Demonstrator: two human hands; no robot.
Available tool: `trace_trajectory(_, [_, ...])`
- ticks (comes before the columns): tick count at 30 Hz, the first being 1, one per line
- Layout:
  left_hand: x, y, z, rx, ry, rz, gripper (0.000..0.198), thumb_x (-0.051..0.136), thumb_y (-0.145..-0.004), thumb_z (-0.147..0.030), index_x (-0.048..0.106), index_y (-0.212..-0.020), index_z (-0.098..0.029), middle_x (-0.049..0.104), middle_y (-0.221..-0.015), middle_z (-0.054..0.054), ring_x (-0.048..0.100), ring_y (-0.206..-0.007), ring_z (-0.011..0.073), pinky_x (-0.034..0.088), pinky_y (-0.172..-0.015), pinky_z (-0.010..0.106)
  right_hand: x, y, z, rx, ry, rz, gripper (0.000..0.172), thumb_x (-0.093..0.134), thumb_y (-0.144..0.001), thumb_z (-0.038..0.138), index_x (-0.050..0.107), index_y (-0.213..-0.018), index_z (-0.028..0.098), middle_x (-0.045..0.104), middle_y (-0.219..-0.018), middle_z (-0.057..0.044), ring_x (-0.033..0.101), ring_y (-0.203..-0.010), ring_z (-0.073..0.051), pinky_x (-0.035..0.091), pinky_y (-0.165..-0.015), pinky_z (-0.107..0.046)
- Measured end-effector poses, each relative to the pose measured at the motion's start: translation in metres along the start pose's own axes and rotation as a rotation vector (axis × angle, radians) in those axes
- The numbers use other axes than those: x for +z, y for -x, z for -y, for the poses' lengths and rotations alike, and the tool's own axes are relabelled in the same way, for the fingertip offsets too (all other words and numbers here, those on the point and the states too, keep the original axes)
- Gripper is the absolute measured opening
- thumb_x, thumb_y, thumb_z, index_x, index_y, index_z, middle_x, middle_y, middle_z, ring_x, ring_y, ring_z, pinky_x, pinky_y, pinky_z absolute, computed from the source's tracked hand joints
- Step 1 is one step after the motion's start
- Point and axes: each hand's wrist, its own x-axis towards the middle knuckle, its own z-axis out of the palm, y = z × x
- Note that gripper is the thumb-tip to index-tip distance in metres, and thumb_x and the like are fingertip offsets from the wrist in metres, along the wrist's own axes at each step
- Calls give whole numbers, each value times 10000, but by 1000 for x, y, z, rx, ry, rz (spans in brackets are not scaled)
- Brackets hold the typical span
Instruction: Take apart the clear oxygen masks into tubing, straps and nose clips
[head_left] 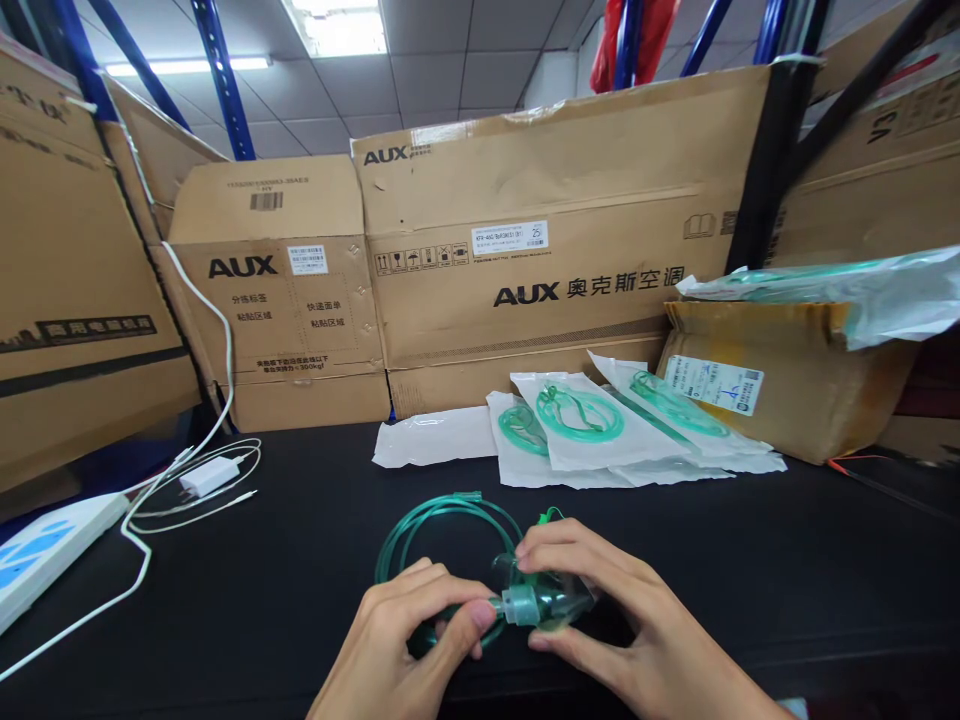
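Low at the front of the black table (750,580), both hands meet on a clear green oxygen mask (544,600). My right hand (622,625) wraps its fingers over the mask body. My left hand (405,640) pinches the end of the green tubing at the mask's connector (517,605). A coil of that green tubing (442,530) lies on the table just behind my left hand. Part of the mask is hidden under my right fingers.
Several sealed white pouches (585,430) with green masks lie behind the hands. An open carton (780,380) holding plastic bags stands at the right. AUX cardboard boxes (525,260) wall off the back. A white charger with cable (210,475) and a power strip (45,550) lie at the left.
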Motion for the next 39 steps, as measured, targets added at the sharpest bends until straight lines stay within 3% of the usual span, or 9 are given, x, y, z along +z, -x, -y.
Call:
trace_trajectory(4, [-2,-2,-3,53,-11,7,261,555,-1086,-322,782,-996,-230,729,-725,-16,656,-684,153,489,-667,233,1,0,0,-11,-9,-9,437,876,-818,124,683,-1148,335,753,-1135,20,718,-1080,-175,549,-949,-244])
trace_trajectory(8, [-2,-4,-7,180,-23,-48,308,515,-1106,-311,755,-954,-191,711,-705,-5,636,-641,146,482,-614,232,0,-2,3,25,2,-9,340,898,-799,151,722,-1047,302,755,-1101,14,733,-937,-159,562,-833,-231])
trace_trajectory(15, [-2,-2,-2,225,-12,-41,196,551,-1091,-213,727,-1006,-194,708,-770,-6,629,-695,138,486,-681,235,1,-4,3,0,-19,-48,252,917,-794,321,753,-974,256,779,-990,-24,747,-864,-186,582,-743,-248])
trace_trajectory(23, [-3,-4,-6,238,-29,-54,230,533,-1101,-238,728,-990,-186,701,-759,-1,629,-677,137,489,-658,237,4,-4,3,21,28,-65,342,864,-808,519,770,-963,228,804,-895,-49,759,-815,-224,602,-697,-284])
trace_trajectory(28, [-2,-5,-8,249,-42,-72,272,513,-1110,-266,721,-953,-187,708,-749,-2,639,-662,134,497,-652,237,3,-2,5,119,74,-59,425,844,-774,618,791,-953,236,816,-884,-52,766,-804,-246,603,-670,-298])
trace_trajectory(33, [0,-3,-4,253,-68,-110,192,546,-1081,-183,723,-1008,-193,716,-776,-4,657,-673,138,516,-665,236,0,1,6,281,121,1,362,882,-771,546,790,-1010,290,823,-1021,-13,772,-955,-253,593,-875,-327])
trace_trajectory(39, [2,3,-1,224,-56,-141,264,656,-1010,-121,694,-1254,-215,751,-1018,43,723,-881,166,590,-765,234,-1,-2,8,283,87,-11,250,840,-844,459,780,-1018,290,825,-1055,-8,774,-974,-248,602,-822,-293])
